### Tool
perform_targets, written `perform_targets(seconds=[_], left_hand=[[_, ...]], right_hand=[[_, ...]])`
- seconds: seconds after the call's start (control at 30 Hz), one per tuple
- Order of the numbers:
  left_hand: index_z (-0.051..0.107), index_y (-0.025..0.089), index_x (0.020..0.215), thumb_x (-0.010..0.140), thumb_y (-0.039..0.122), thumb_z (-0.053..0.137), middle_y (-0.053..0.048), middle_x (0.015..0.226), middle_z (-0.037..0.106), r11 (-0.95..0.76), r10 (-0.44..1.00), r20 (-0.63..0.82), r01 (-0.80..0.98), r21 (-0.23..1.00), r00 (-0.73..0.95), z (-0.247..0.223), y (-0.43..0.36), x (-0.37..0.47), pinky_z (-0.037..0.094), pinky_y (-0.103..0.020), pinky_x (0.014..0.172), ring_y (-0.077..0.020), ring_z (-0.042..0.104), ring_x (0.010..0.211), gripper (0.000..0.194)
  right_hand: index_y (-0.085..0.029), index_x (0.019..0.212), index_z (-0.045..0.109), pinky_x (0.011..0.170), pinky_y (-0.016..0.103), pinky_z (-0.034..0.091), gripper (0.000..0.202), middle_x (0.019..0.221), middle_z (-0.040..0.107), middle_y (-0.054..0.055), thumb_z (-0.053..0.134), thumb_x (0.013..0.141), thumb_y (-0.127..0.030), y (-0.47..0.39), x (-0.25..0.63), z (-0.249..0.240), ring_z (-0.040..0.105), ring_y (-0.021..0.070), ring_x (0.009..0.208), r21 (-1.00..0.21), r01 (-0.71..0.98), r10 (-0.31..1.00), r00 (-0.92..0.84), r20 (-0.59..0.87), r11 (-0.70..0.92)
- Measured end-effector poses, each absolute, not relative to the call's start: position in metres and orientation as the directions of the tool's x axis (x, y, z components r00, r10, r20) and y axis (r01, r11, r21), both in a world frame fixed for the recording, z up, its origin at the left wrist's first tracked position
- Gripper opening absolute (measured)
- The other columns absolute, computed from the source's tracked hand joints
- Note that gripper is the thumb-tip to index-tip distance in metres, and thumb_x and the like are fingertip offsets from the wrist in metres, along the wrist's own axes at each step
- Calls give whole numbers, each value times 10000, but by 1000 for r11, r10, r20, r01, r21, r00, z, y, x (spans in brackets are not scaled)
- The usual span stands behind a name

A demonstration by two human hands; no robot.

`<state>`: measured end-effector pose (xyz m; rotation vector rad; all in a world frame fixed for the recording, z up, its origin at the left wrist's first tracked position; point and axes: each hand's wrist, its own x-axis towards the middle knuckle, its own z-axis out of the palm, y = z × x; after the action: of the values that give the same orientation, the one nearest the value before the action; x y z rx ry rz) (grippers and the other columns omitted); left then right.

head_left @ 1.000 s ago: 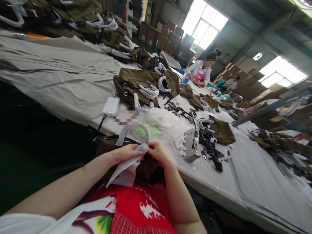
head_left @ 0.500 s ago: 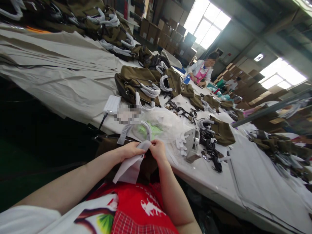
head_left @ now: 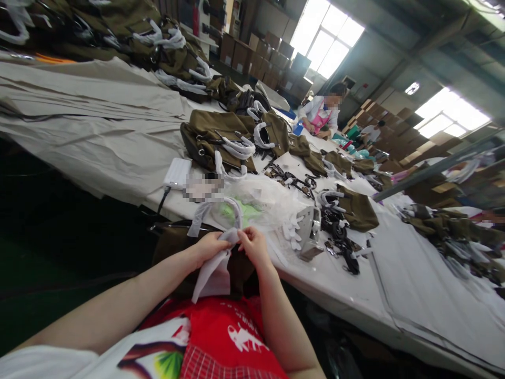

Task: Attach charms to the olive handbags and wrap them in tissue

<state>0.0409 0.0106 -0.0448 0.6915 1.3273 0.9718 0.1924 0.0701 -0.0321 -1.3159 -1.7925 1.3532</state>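
Observation:
An olive-brown handbag (head_left: 171,243) rests between my body and the table edge, mostly hidden by my arms. Its arched handle (head_left: 238,213) is covered in white wrapping. My left hand (head_left: 213,247) is closed on a white wrapping strip (head_left: 215,278) at the handle's near end, and the strip's loose tail hangs below the fingers. My right hand (head_left: 254,246) pinches the wrapping right beside it, thumb and fingertips together at the handle.
On the white-covered table (head_left: 335,289) lie a white power bank (head_left: 177,172) with a cable, clear plastic over something green, a metal tape dispenser (head_left: 310,231), black straps (head_left: 341,231) and several olive bags (head_left: 221,131). A co-worker (head_left: 321,113) is across the table.
The strip's loose tail has swung a little to the right and hangs straighter. Both hands stay at the handle, with the right fingers shifted slightly. The whole view has moved a little.

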Motion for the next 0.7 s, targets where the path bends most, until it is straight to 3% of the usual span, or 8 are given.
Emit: perform_targets(seconds=[0.07, 0.2, 0.4, 0.5, 0.57, 0.63, 0.7], left_hand=[[660, 135, 780, 543, 382, 777, -22, 582, 666, 457, 883, -469, -190, 869, -22, -44, 10, 41, 387, -264, 515, -173, 569, 509, 362], [657, 130, 811, 545, 413, 785, -26, 602, 668, 451, 888, -461, -196, 871, -4, -42, 7, 40, 384, -262, 531, -165, 565, 519, 409], [643, 143, 801, 549, 433, 772, -19, 596, 656, 452, 887, -461, -187, 872, -7, -39, 4, 40, 388, -264, 541, -162, 566, 525, 405], [632, 149, 792, 554, 421, 762, -23, 585, 661, 475, 875, -484, -176, 862, -11, -37, 4, 40, 385, -259, 516, -159, 556, 500, 383], [629, 153, 794, 555, 418, 762, -29, 586, 669, 500, 859, -511, -169, 850, -28, -35, 5, 40, 383, -255, 494, -162, 557, 488, 381], [635, 154, 810, 552, 417, 767, -36, 594, 679, 522, 844, -534, -160, 838, -46, -33, 5, 41, 395, -253, 485, -170, 574, 499, 392], [641, 156, 819, 556, 426, 769, -42, 606, 691, 533, 838, -543, -138, 835, -47, -34, 6, 41, 404, -249, 480, -174, 585, 509, 397]], right_hand=[[-180, 791, 582, 466, 197, 437, 182, 583, 628, -26, 658, 767, -344, 68, 194, -33, 608, 123, 480, -928, 370, 915, -389, -109, 47], [-181, 756, 600, 477, 205, 438, 103, 545, 607, -41, 651, 763, -271, 69, 191, -36, 606, 125, 474, -907, 420, 941, -316, -124, 22], [-183, 830, 619, 509, 225, 466, 156, 593, 642, -32, 677, 764, -312, 67, 192, -32, 627, 137, 503, -898, 440, 936, -327, -127, 32], [-190, 877, 622, 564, 254, 491, 211, 706, 675, 9, 616, 818, -392, 69, 225, -20, 639, 155, 580, -903, 404, 975, -211, 64, 147], [-185, 882, 634, 638, 283, 496, 245, 763, 679, 39, 562, 855, -417, 77, 267, -9, 627, 168, 636, -834, 506, 968, -7, 252, 221], [-174, 895, 649, 735, 322, 485, 273, 853, 679, 84, 535, 863, -421, 90, 318, 3, 618, 197, 736, -722, 667, 874, 228, 430, 181], [-155, 927, 662, 866, 367, 450, 301, 1011, 666, 144, 525, 851, -412, 104, 367, 11, 600, 245, 946, -697, 712, 815, 351, 461, 88]])
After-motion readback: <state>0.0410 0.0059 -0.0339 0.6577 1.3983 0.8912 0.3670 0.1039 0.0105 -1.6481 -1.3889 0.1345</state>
